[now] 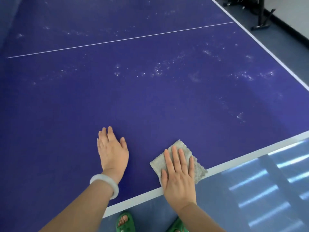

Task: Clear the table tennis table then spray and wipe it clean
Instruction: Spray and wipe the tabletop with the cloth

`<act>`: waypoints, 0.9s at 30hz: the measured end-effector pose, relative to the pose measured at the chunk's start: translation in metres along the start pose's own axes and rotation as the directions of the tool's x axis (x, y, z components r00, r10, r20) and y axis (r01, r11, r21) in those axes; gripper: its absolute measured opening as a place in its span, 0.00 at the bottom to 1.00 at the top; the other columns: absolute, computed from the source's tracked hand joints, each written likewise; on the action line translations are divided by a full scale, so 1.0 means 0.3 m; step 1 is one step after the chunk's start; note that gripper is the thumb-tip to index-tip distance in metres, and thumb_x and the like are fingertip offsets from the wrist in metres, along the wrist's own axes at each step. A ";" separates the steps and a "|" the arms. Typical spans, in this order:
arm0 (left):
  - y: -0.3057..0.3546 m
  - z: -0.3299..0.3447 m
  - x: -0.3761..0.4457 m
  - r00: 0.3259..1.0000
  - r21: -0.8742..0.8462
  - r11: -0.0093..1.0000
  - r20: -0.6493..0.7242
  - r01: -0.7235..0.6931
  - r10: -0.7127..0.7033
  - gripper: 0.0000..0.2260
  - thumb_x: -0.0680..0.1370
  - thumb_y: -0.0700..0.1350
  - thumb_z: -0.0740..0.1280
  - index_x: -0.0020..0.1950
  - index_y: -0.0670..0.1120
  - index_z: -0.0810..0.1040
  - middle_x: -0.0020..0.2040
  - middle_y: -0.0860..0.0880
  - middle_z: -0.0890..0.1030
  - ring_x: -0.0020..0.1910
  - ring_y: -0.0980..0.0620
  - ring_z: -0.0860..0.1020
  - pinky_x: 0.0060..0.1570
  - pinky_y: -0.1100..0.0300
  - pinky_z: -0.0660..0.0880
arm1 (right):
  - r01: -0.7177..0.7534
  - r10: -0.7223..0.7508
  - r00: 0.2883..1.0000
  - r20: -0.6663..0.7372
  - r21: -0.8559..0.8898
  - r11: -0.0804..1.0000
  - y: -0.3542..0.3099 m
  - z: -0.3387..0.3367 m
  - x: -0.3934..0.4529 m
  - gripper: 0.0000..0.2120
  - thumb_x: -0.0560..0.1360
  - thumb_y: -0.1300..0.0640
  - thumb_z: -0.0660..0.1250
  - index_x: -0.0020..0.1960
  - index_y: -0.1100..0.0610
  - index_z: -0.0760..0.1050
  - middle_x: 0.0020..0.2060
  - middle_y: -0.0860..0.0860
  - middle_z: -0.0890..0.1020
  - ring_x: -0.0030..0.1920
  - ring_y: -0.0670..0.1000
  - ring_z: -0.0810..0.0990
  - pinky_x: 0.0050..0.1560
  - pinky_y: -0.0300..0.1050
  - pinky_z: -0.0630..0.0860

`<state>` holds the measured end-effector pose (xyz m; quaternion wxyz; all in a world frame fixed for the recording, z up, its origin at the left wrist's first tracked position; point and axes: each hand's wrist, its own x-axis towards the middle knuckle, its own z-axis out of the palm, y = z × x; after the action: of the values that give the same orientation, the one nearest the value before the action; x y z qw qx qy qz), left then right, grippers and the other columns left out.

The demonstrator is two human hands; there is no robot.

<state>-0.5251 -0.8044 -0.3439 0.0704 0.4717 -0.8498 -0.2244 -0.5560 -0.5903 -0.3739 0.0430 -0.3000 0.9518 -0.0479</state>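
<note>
- Big blue table tennis table filling most of the view, with a white line along its near edge and right edge, and a thin white line running across the blue top farther back.
- Lots of tiny white spray drops sitting on the blue top, in patches across the middle and toward the right side.
- Small grey cloth, fuzzy and worn at the edges, lying flat on the table right at the near edge, with one corner over the white line.
- Right hand flat on top of the cloth, fingers straight and a little apart, pressing down, palm partly over the white line.
- Left hand flat on the bare blue top, just beside the cloth but not touching it, fingers straight and close together, thumb out to the side.
- Pale round bangle on the left wrist.
- Green sandals on the shiny grey floor below the table edge.
- Dark stand on the floor far off past the right edge.
</note>
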 end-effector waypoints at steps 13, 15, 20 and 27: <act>0.229 0.228 -0.078 0.991 0.272 0.953 -0.040 0.135 -0.129 0.32 0.82 0.55 0.48 0.79 0.37 0.48 0.79 0.36 0.47 0.78 0.38 0.44 0.76 0.41 0.42 | -0.234 0.236 0.971 -0.047 0.053 0.971 0.661 -0.107 0.157 0.26 0.80 0.49 0.49 0.78 0.50 0.60 0.77 0.50 0.59 0.78 0.53 0.56 0.76 0.60 0.49; 0.231 0.230 -0.076 0.989 0.279 0.949 -0.040 0.147 -0.141 0.32 0.82 0.55 0.48 0.79 0.37 0.48 0.79 0.36 0.47 0.78 0.38 0.44 0.76 0.41 0.42 | -0.519 0.531 0.846 -0.051 0.148 0.842 0.677 -0.111 0.206 0.25 0.83 0.51 0.51 0.79 0.50 0.55 0.79 0.51 0.56 0.79 0.53 0.52 0.76 0.61 0.45; 0.244 0.225 -0.078 0.989 0.270 0.951 -0.037 0.150 -0.146 0.31 0.82 0.54 0.51 0.79 0.37 0.49 0.79 0.36 0.48 0.78 0.38 0.44 0.76 0.41 0.42 | -0.194 0.196 0.977 -0.086 0.041 0.980 0.342 -0.072 0.240 0.27 0.81 0.48 0.48 0.79 0.52 0.55 0.78 0.53 0.57 0.79 0.54 0.52 0.76 0.62 0.46; 0.247 0.222 -0.077 0.988 0.273 0.950 -0.064 0.152 -0.139 0.31 0.82 0.53 0.52 0.79 0.36 0.50 0.79 0.35 0.49 0.78 0.37 0.46 0.76 0.41 0.42 | 0.363 -0.363 0.932 0.018 -0.088 0.928 0.570 -0.090 0.187 0.28 0.80 0.47 0.54 0.79 0.50 0.56 0.78 0.49 0.59 0.78 0.51 0.53 0.75 0.60 0.51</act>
<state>-0.5916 -0.7306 -0.3677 0.0055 0.5430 -0.8340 -0.0977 -0.7018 -0.4815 -0.3702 0.0208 -0.4723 0.8811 -0.0120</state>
